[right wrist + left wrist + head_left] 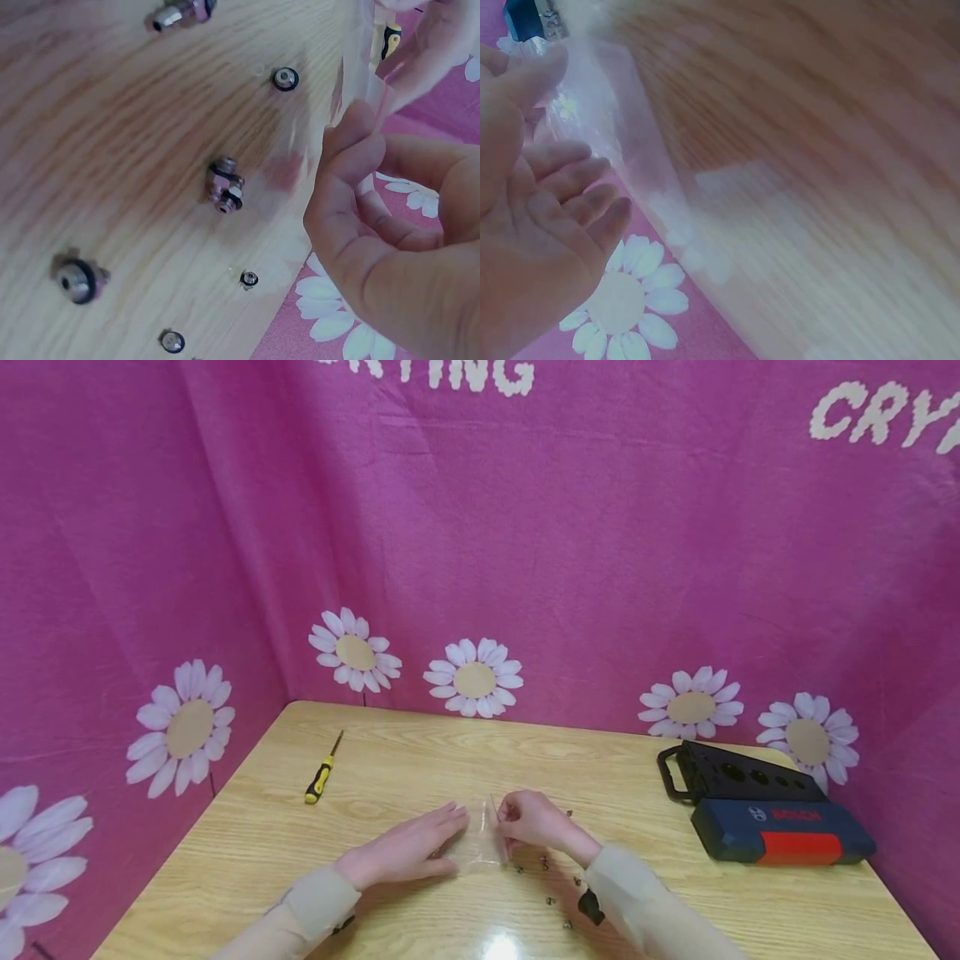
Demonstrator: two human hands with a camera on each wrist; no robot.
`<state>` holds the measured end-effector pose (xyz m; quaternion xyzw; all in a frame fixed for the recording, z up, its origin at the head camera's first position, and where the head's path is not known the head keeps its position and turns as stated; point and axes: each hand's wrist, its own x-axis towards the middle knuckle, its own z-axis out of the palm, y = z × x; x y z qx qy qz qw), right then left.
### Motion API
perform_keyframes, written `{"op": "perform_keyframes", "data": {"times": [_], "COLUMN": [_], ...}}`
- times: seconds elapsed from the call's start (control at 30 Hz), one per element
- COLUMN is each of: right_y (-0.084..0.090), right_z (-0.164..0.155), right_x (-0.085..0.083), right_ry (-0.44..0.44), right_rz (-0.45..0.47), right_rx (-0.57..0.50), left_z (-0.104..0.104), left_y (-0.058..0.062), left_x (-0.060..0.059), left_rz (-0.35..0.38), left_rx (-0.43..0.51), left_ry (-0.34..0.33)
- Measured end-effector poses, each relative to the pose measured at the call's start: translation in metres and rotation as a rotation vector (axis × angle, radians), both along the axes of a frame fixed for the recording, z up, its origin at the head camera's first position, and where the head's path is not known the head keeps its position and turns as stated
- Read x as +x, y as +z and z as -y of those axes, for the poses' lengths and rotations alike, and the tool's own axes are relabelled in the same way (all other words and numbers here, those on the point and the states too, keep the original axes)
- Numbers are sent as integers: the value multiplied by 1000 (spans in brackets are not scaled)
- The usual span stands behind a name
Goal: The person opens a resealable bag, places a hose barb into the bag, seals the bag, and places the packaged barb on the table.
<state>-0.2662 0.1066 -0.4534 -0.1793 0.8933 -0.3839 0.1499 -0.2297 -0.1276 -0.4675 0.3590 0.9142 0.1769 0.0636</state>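
While a yellow-and-black screwdriver (321, 774) lies far left on the wooden table (390, 760), the left hand (408, 850) presses flat, fingers straight, on a clear plastic bag (480, 839). The right hand (531, 820) pinches the bag's mouth. Small metal fittings (225, 186) scatter just right; a tug could let the bag slip or nudge them off. A blue-and-red tool case (780, 833) sits far right.

Magenta cloth (600, 543) printed with white, tan-centred daisies (474, 678) (and white lettering) backs a pale wood-grain table (420, 760). Far left lies a yellow-and-black screwdriver (321, 773); at right, a navy case (780, 833) with a red panel. The bag (480, 839) is clear.
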Motion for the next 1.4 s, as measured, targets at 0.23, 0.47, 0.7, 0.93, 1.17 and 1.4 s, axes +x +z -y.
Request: {"op": "perform_keyframes", "data": {"times": [0.23, 0.47, 0.7, 0.93, 1.17, 1.4], "right_y": [-1, 2, 7, 8, 6, 4], "right_z": [-1, 0, 1, -1, -3, -3], "right_x": [3, 7, 11, 14, 12, 12], "right_ry": [-31, -27, -8, 2, -7, -37], "right_rz": [-23, -15, -13, -34, -18, 40], "right_rx": [-38, -68, -83, -64, -109, -160], "left_z": [-21, -41, -49, -51, -50, -50], "left_y": [-1, 3, -2, -5, -5, -6], "left_x": [-8, -14, -17, -18, -20, -22], "left_rz": [-53, 269, 568, 676, 702, 713], "left_rx": [189, 461, 679, 773, 774, 771], "left_ry": [88, 244, 347, 422, 420, 408]}}
